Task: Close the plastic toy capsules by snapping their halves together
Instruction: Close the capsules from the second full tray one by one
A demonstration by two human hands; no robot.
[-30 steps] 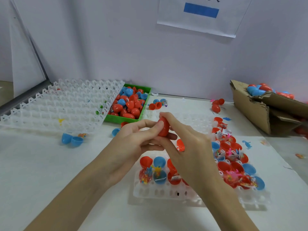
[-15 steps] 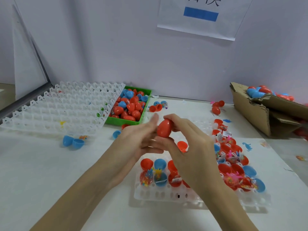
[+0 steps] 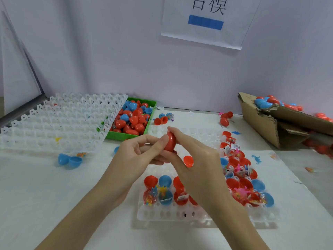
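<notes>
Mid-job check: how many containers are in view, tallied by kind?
White trays: 2 (left tray, near tray)
Green bin: 1
Cardboard box: 1
Total: 4

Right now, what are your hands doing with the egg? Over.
Both hands on the red egg: left hand pinching one side, right hand gripping the other. Egg looks closed, held above the tray. Nothing in the way.
</notes>
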